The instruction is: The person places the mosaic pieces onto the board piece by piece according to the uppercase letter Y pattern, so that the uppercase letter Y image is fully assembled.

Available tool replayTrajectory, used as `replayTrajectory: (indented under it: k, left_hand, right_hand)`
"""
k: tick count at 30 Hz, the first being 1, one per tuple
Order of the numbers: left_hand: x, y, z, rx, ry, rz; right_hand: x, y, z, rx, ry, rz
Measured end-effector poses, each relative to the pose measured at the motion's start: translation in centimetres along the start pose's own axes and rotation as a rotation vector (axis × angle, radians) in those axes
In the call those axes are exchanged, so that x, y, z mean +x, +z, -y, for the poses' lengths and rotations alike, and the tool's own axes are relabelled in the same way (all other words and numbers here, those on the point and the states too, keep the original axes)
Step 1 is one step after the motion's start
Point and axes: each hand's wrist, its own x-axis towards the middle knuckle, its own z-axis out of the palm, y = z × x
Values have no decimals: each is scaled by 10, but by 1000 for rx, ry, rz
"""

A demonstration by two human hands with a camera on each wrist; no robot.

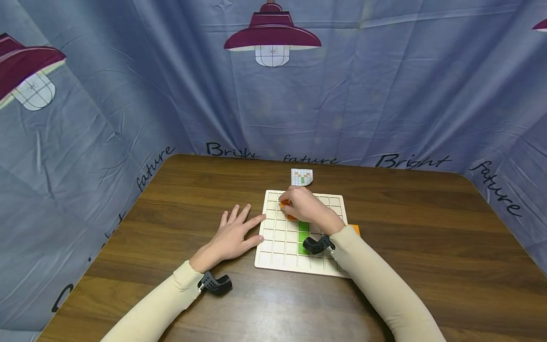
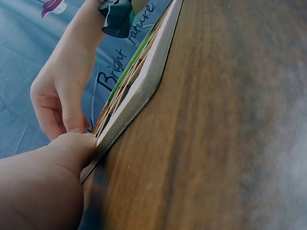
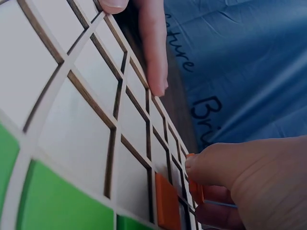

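Note:
A pale square grid board [image 1: 267, 260] lies flat on the wooden table. My right hand [image 1: 306, 205] pinches a small orange tile [image 3: 195, 190] between thumb and fingers, over the board's upper left cells. Just nearer than it, another orange tile [image 3: 167, 203] sits in a cell. Green tiles [image 1: 303, 227] form a column toward the board's middle, partly covered by the right wrist. At the left edge of the board, my left hand [image 1: 231, 240] rests with fingers spread; its thumb and index fingertip touch the rim.
Behind the board lies a small paper card [image 1: 301, 177] printed with a grid of orange and green squares. Something orange [image 1: 354, 229] shows at the board's right side, mostly hidden by the right sleeve. A blue curtain [image 1: 273, 104] hangs along the table's back and sides.

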Motion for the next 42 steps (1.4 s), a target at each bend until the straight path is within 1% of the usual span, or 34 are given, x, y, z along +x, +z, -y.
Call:
replayTrajectory:
  k: [4,9,20,42]
  left_hand:
    - [0,0,0,-1,3,-3]
    - [0,1,-1,-6,0,0]
    - [-1,-1,-2,-11,1,0]
    - [-1,0,0,-4,-2,-2]
  right_hand:
    - [4,4,1,-4,-13,13]
    - [5,7,2,-5,5,32]
    - [7,8,4,-18,28,40]
    - [9,10,3,-24,32,31]
